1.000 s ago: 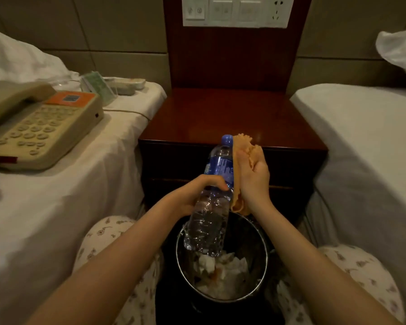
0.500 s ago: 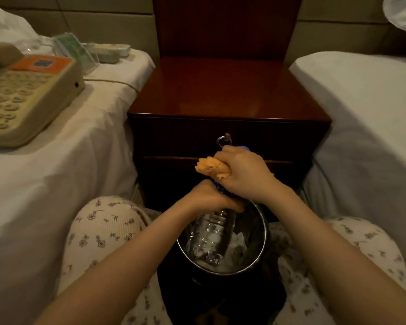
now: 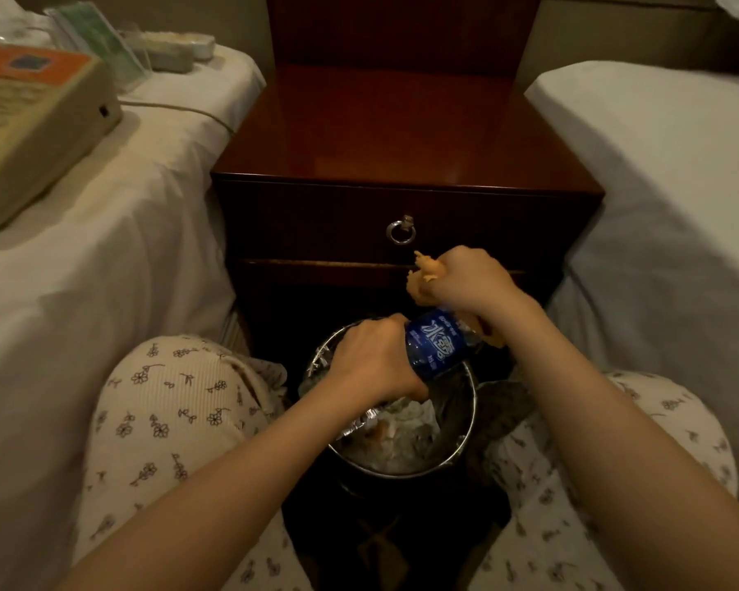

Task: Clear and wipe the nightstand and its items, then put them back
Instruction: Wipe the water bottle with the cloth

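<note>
My left hand (image 3: 374, 360) grips the lower body of a clear water bottle with a blue label (image 3: 438, 345), held tilted over the waste bin. My right hand (image 3: 472, 283) is closed around an orange cloth (image 3: 421, 283) at the bottle's top end, which the hand and cloth hide. The dark red wooden nightstand (image 3: 402, 130) stands just beyond, its top bare and glossy, with a ring pull (image 3: 400, 231) on its drawer.
A round metal waste bin (image 3: 457, 456) with crumpled paper sits on the floor between my knees. On the left bed (image 3: 103, 258) lie a beige telephone (image 3: 31, 117), a green card stand (image 3: 103, 40) and a small tray (image 3: 176, 46). A white bed (image 3: 679, 185) is at the right.
The bottle has tipped from nearly upright to slanting, top towards the right. My right hand and cloth moved from the bottle's side to its top end. The view has dipped downward.
</note>
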{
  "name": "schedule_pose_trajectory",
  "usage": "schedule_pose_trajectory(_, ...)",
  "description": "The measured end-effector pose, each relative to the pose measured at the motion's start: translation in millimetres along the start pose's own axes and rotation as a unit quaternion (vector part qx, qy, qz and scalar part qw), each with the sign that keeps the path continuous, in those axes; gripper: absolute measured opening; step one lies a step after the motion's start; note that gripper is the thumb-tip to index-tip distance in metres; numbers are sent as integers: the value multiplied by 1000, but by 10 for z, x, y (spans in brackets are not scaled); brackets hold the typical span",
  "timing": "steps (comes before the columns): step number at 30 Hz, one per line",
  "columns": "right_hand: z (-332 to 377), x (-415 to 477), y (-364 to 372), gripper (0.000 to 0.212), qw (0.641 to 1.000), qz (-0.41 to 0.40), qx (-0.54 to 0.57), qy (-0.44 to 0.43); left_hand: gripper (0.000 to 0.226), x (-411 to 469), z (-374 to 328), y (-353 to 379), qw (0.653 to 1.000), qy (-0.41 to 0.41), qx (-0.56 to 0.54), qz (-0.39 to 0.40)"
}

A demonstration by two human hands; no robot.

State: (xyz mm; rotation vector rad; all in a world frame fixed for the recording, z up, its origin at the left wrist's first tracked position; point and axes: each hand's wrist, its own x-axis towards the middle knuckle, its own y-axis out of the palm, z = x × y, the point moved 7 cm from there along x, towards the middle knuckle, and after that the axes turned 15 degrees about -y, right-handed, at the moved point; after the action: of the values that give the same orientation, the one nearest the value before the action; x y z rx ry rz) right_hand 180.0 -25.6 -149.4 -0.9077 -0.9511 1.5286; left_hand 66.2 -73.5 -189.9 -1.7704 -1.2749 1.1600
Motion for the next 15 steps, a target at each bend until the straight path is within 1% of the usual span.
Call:
schedule_pose_trajectory(3,-184,27,-50,16,994,-7,94,48,74,-31,13,-54,1000,11,-14,-5)
schedule_pose_trajectory(5,-258,31,-64,18,988,-21,140,66,68,-43,57,-61,999,-3,-32,19)
schedule_pose_trajectory(6,-281,32,-57,19,987,-24,142,68,65,-49,81,-49,998,-14,-41,35)
schedule_pose_trajectory(9,-334,46,-7,19,994,-31,81,62,59,-61,121,5,994,-33,-75,75)
schedule_pose_trajectory(11,-371,30,40,20,994,-21,74,77,56,-68,118,60,989,-37,-90,108)
schedule_pose_trajectory(15,-485,-53,55,47,978,39,149,138,45,-86,122,105,977,-23,-117,179)
